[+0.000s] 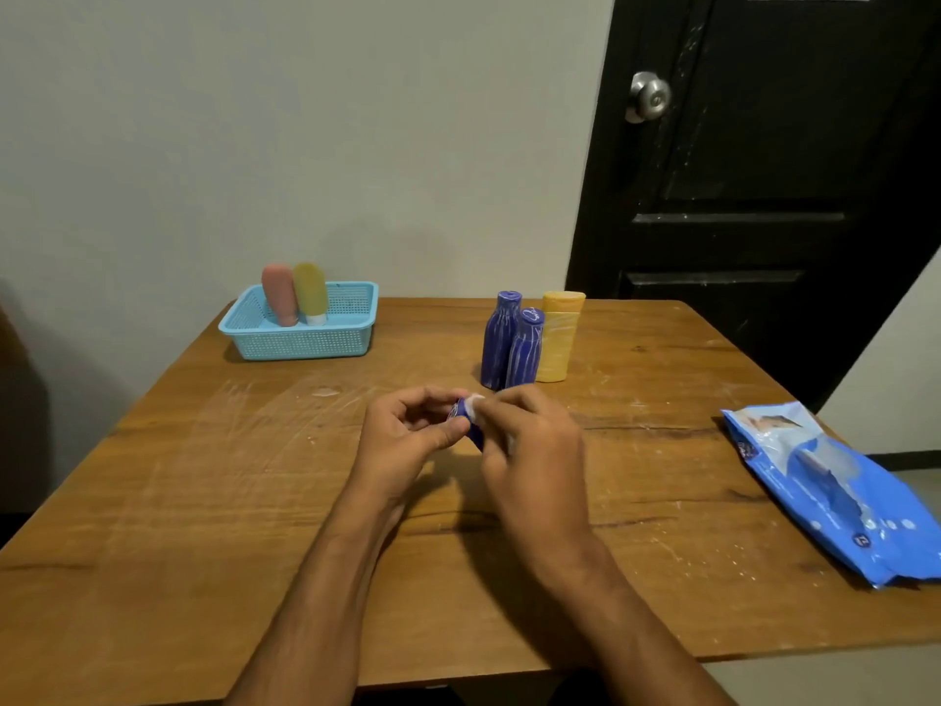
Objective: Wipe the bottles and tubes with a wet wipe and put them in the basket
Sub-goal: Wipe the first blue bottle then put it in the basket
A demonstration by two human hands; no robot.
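Over the middle of the wooden table (203, 501), my left hand (407, 435) grips a small blue bottle (471, 425), mostly hidden between my hands. My right hand (534, 450) pinches a white wet wipe (476, 401) against the bottle's top. Behind my hands stand two blue bottles (501, 338) (527, 349) and a yellow bottle (559, 336), close together. At the back left, a light blue basket (305, 341) holds a pink tube (279, 295) and a yellow tube (310, 293), both leaning cap down.
A blue pack of wet wipes (835, 496) lies at the table's right edge. A black door with a metal knob (649, 96) stands behind the table on the right. A plain wall runs behind the basket.
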